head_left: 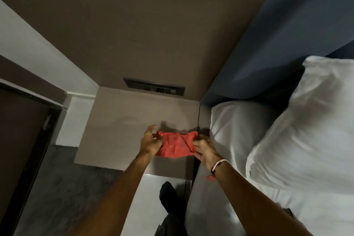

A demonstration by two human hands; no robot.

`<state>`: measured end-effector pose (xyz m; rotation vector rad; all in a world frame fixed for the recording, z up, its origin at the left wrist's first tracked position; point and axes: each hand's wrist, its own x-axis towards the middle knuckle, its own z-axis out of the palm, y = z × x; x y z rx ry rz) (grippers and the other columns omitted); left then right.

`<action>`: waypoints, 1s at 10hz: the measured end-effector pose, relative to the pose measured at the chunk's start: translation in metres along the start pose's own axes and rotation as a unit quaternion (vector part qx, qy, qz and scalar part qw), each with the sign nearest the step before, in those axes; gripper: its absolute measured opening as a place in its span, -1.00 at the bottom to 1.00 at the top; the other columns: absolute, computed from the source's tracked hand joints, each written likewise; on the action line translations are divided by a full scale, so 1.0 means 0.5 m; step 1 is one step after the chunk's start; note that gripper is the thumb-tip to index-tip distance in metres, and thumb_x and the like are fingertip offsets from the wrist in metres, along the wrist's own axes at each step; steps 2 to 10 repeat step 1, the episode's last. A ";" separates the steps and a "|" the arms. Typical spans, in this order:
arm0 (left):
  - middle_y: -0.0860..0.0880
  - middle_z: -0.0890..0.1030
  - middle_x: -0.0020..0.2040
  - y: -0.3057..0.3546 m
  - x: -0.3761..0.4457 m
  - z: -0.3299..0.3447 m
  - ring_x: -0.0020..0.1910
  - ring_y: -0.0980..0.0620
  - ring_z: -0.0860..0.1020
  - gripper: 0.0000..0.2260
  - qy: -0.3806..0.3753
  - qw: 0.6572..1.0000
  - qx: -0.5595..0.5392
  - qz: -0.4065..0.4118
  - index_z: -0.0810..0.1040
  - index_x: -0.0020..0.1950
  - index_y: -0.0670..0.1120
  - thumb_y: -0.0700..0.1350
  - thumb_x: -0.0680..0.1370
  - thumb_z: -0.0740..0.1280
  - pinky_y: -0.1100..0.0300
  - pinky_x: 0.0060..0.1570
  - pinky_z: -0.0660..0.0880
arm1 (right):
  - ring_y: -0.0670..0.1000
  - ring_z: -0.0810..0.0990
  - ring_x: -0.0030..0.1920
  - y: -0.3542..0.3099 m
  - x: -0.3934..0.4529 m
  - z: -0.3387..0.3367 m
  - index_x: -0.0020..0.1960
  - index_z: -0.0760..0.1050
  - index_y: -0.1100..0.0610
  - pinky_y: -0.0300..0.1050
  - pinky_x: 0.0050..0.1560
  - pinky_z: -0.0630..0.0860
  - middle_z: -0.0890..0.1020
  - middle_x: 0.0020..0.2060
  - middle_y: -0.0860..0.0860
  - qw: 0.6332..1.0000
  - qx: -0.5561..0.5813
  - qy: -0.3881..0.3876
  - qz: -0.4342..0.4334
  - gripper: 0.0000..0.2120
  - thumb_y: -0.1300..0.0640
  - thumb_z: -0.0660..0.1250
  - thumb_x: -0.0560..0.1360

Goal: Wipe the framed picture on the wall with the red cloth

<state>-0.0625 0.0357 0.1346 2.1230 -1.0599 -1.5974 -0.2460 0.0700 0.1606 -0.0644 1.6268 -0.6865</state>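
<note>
Both hands hold the red cloth point(175, 144) stretched between them above the brown bedside surface point(122, 120). The left hand point(150, 142) has its grip pinching the cloth's left edge, a couple of fingers lifted free, while the right hand point(206, 151) has its grip pressed together on the bunched right edge (a thin band sits on that wrist). The cloth casts a shadow on the surface beneath it. A dark switch panel point(154, 86) is set in the brown wall behind. To the right lies the bed with white pillows point(306, 120) against a blue headboard point(277, 34). The framed picture is out of view.
</note>
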 end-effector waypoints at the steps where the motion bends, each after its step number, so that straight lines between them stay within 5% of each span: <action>1: -0.30 0.52 0.42 -0.011 0.020 -0.011 0.38 -0.25 0.54 -0.45 0.001 1.000 0.024 0.010 0.35 0.55 -0.09 -0.24 0.57 0.39 -0.06 0.42 0.47 | 0.20 0.55 0.29 0.013 0.034 -0.005 0.45 0.32 0.14 0.00 0.20 0.52 0.58 0.23 0.26 1.000 0.004 0.024 0.008 -0.53 0.40 0.16 0.58; 10: -0.30 0.52 0.42 -0.011 0.020 -0.011 0.38 -0.25 0.54 -0.45 0.001 1.000 0.024 0.010 0.35 0.55 -0.09 -0.24 0.57 0.39 -0.06 0.42 0.47 | 0.20 0.55 0.29 0.013 0.034 -0.005 0.45 0.32 0.14 0.00 0.20 0.52 0.58 0.23 0.26 1.000 0.004 0.024 0.008 -0.53 0.40 0.16 0.58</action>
